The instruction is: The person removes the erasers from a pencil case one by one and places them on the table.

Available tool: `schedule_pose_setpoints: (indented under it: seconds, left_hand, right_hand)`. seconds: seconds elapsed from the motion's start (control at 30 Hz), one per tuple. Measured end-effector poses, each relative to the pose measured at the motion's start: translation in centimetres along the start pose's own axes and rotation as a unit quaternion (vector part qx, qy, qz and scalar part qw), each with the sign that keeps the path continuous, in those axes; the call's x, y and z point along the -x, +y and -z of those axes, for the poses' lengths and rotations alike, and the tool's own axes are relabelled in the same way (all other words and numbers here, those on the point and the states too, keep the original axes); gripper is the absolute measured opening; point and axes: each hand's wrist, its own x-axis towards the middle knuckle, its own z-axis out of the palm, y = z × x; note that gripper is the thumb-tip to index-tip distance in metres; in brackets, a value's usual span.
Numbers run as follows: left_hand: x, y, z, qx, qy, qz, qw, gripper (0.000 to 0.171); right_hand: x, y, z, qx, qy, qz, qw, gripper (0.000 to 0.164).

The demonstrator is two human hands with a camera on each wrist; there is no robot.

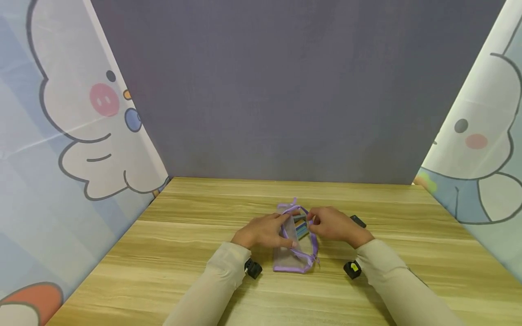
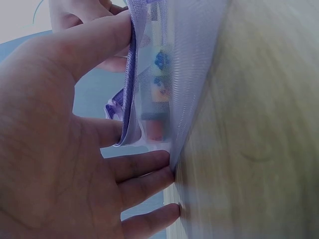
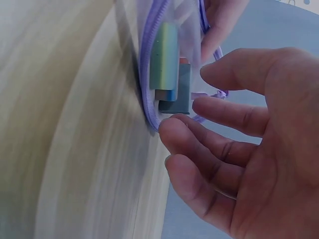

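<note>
A see-through mesh zip pouch [image 1: 285, 258] with purple edging lies on the table, its zipped mouth spread wide. My left hand [image 1: 267, 231] holds the pouch by one side of its mouth; in the left wrist view the thumb and index finger lie at the purple zip edge [image 2: 130, 74], the other fingers against the mesh. Inside are several small blocks, among them a green-and-yellow one [image 3: 164, 57] and a grey one [image 3: 180, 92]. My right hand [image 1: 332, 224] is at the opposite side of the mouth, fingers loosely bent around nothing, fingertips close to the grey block.
A small black object [image 1: 358, 221] lies on the wooden table [image 1: 183, 226] behind my right hand. Black cameras hang at both wrists. A dark grey panel [image 1: 265, 90] rises at the back, and cartoon-printed curtains [image 1: 81, 113] flank the table.
</note>
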Motion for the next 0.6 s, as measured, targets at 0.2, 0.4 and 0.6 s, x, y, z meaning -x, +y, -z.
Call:
schedule_pose_setpoints:
  seconds: [0.2,0.4,0.6]
  left_hand:
    - [0.14,-0.07,0.05,0.007,-0.003,-0.002,1.0000,0.093]
    - [0.28,-0.05,0.03,0.011,0.003,-0.004,0.9999,0.092]
    - [0.49,0.16,0.28,0.014,0.004,-0.004,0.9999,0.092]
  right_hand:
    - [-0.21,-0.06,-0.30,0.012,-0.001,-0.008,1.000,0.025]
    - [-0.53,-0.20,-0.33,0.027,-0.013,-0.022,0.999,0.029]
    - [-0.95,-0.48,-0.09,0.045,-0.023,-0.016,0.999,0.034]
